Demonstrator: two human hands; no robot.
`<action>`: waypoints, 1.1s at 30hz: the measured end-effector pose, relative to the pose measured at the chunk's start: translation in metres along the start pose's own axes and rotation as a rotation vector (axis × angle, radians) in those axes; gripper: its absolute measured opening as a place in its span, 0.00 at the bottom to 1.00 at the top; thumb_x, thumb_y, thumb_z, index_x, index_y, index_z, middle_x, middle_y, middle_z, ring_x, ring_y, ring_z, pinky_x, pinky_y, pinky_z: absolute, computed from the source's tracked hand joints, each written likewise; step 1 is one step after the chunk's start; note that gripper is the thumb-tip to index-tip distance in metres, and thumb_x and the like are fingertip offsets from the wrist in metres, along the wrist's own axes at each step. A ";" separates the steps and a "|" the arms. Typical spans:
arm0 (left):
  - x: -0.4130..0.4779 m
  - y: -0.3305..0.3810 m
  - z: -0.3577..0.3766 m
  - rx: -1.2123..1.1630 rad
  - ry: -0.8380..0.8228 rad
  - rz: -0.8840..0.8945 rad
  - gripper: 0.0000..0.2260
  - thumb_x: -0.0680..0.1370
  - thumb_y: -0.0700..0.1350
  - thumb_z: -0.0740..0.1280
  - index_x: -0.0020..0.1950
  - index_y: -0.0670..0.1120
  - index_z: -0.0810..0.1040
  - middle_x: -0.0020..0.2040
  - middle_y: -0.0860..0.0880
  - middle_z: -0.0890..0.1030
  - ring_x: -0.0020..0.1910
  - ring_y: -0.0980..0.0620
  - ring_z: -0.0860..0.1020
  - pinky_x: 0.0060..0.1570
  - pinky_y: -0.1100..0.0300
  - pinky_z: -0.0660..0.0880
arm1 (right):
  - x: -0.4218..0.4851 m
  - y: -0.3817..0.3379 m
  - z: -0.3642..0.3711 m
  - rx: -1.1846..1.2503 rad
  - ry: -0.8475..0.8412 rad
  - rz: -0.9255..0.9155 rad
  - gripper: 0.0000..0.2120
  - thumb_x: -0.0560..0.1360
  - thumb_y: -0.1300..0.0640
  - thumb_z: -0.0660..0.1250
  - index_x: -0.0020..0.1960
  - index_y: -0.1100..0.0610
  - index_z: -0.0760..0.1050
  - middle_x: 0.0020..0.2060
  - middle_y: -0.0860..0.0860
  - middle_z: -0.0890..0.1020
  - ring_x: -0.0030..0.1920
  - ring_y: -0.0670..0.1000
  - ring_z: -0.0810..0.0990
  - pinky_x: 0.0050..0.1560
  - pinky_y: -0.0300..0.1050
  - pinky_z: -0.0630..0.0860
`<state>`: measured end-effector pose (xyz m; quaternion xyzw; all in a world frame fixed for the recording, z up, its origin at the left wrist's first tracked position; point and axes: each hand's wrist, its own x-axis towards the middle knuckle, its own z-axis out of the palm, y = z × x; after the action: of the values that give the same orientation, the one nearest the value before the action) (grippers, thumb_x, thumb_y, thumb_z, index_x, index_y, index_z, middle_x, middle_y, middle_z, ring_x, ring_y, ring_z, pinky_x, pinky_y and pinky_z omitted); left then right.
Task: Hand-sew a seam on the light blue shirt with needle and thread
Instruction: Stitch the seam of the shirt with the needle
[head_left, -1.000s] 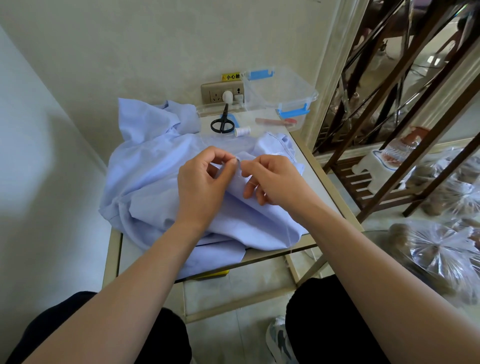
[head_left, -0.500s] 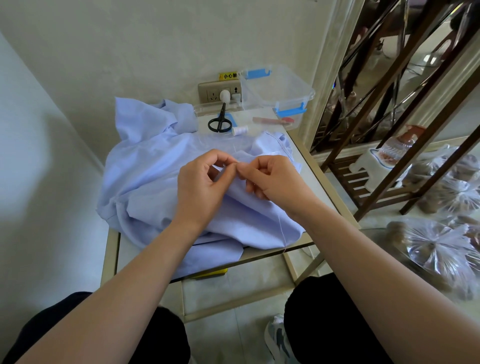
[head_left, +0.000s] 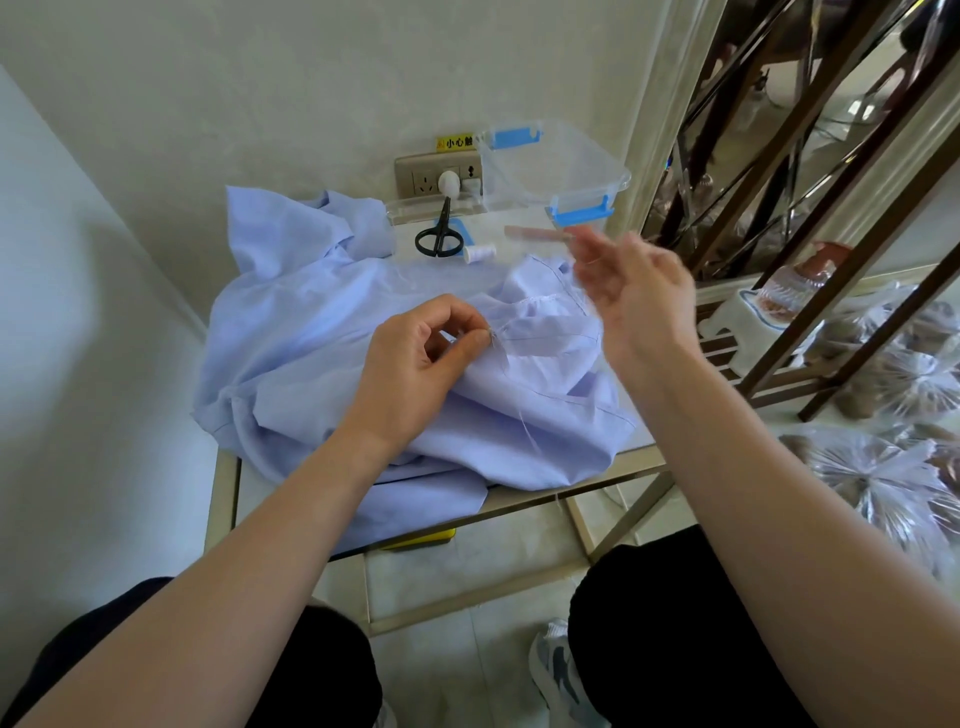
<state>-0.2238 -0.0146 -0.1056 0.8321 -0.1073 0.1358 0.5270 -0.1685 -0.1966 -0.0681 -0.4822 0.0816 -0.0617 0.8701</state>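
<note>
- Head view, task item: the shirt (head_left: 322, 338) is lying bunched across the small table (head_left: 571, 488), with one edge hanging over the front rail.
- Head view, left hand (head_left: 415, 364): it is pinching a fold of the shirt between thumb and forefinger, right at the working spot near the middle of the cloth.
- Head view, right hand (head_left: 634, 296): it is hovering raised above the shirt's right side and is blurred. The fingers are looking partly curled, but I cannot tell whether they are holding anything. The needle is not showing.
- Head view, thread (head_left: 524, 415): a fine strand is trailing from the pinched spot down over the cloth toward the front rail.
- Head view, supplies: scissors (head_left: 439, 239) and a white spool (head_left: 479, 253) are lying beyond the shirt, beside a clear box (head_left: 561, 166).
- Judgement on progress: stitching is appearing to be under way, probably with a stitch being drawn through. How much seam is finished is too fine to read. Knotting and trimming are looking outstanding, as the scissors are lying unused.
</note>
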 end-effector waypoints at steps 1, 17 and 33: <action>0.000 0.000 0.000 -0.003 0.000 0.001 0.02 0.77 0.39 0.69 0.45 0.43 0.80 0.36 0.54 0.78 0.29 0.57 0.68 0.34 0.69 0.66 | 0.005 -0.005 -0.005 0.067 0.051 -0.022 0.09 0.83 0.63 0.58 0.44 0.60 0.70 0.33 0.52 0.82 0.35 0.49 0.80 0.48 0.46 0.81; 0.001 0.001 -0.001 0.004 0.003 0.003 0.02 0.77 0.40 0.69 0.44 0.44 0.80 0.35 0.56 0.77 0.28 0.58 0.69 0.33 0.71 0.65 | 0.004 -0.009 -0.020 -0.774 -0.146 -0.006 0.02 0.76 0.59 0.70 0.47 0.56 0.81 0.27 0.44 0.71 0.24 0.41 0.62 0.28 0.35 0.61; 0.002 -0.001 -0.003 0.021 -0.008 0.002 0.02 0.77 0.41 0.69 0.44 0.47 0.79 0.35 0.58 0.77 0.27 0.59 0.68 0.33 0.70 0.65 | 0.009 -0.005 -0.020 -0.868 -0.145 -0.101 0.02 0.75 0.58 0.71 0.44 0.56 0.81 0.21 0.43 0.67 0.21 0.42 0.60 0.27 0.36 0.61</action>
<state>-0.2219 -0.0115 -0.1050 0.8380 -0.1090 0.1340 0.5175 -0.1638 -0.2173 -0.0752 -0.8093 0.0150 -0.0304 0.5864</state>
